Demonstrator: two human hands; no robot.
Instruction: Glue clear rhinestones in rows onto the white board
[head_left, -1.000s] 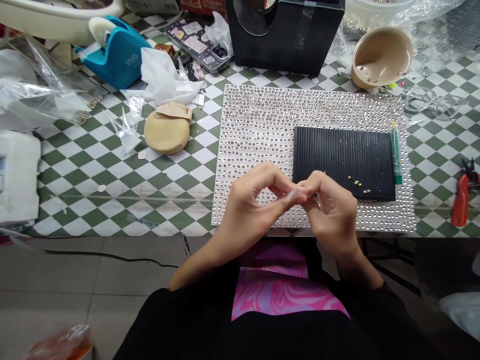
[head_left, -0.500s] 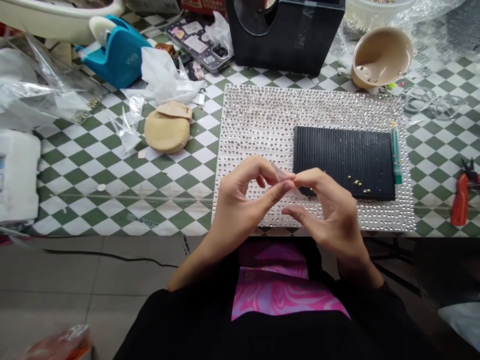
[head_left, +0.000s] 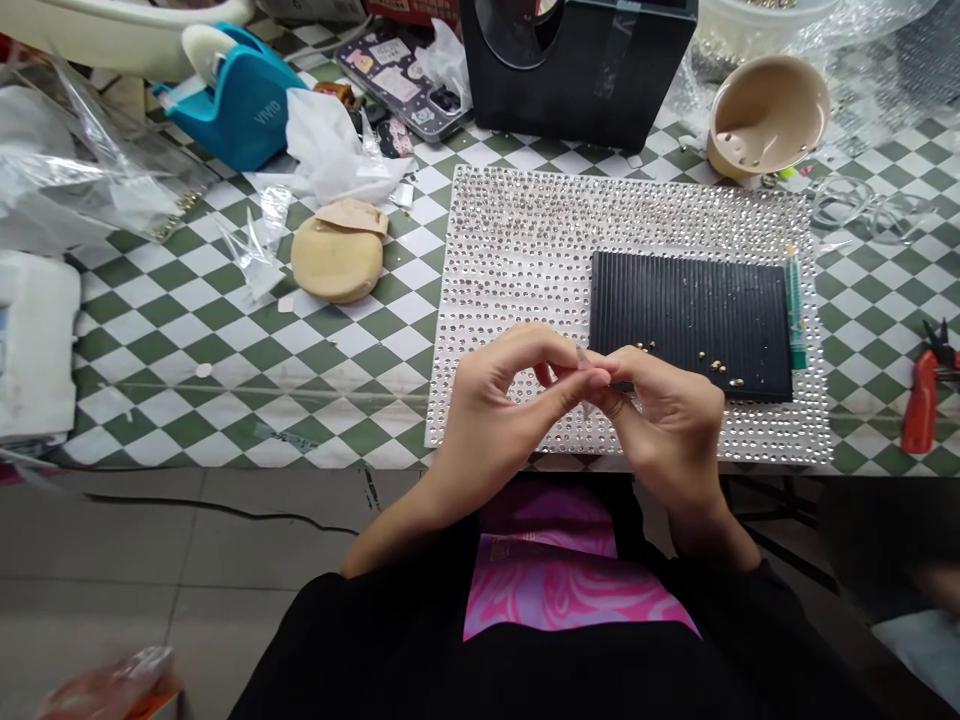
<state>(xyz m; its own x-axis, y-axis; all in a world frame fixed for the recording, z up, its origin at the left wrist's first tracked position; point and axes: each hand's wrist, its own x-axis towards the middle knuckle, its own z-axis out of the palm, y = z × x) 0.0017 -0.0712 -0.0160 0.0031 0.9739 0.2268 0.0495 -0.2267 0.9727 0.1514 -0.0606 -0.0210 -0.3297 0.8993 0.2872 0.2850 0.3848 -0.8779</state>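
Note:
My left hand pinches a small piece of thin translucent film between thumb and forefinger. My right hand is closed too, its thumb and forefinger pressed together at the same film, with the fingertips of both hands touching. Both hands hover over the front of a white sheet studded with rhinestones. On that sheet, partly behind my right hand, lies a black ridged tray with several small gold beads on it. A green-tipped clear pen rests along the tray's right edge.
Left of the sheet are a yellowish round lump, crumpled tissue and a blue tape dispenser. A black box stands behind. A beige bowl sits back right, red-handled pliers far right.
My right thumb has come up to meet its forefinger and my left fingertips. Both hands have shifted slightly right, and less of the film shows.

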